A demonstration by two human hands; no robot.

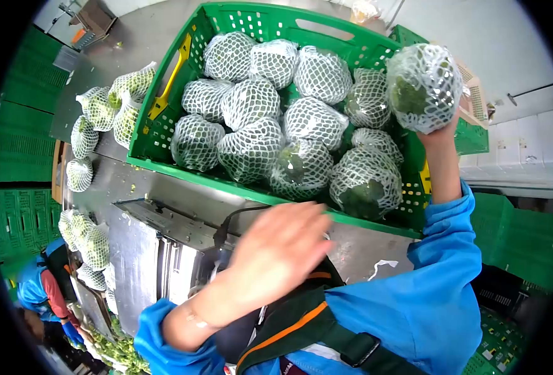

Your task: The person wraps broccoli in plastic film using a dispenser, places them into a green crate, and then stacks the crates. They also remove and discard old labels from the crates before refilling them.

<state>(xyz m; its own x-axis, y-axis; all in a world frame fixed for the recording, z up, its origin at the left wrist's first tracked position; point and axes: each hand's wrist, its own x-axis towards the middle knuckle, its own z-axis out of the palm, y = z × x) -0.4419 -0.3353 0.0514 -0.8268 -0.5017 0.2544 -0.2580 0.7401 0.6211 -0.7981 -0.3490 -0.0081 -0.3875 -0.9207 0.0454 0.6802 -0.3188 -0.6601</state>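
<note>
My right hand [440, 132] is raised at the crate's right end. It grips a round green vegetable head [425, 87] in a white foam net from below; clear film seems to cover it. Most of the fingers are hidden behind it. In front of the crate, my left hand [282, 250] is blurred, its fingers stretched out and nothing seen in it. Between the hands stands a green plastic crate [182, 167] with yellow handle clips. Several similar net-wrapped heads [251, 103] fill it, some with dark green showing through the mesh.
A metal wrapping machine [145, 244] stands before the crate, partly behind my left arm. Several pale green netted vegetables [84, 136] lie on the metal table at left. Green crates [23, 219] are stacked at far left. Another person in a blue sleeve [34, 287] is at lower left.
</note>
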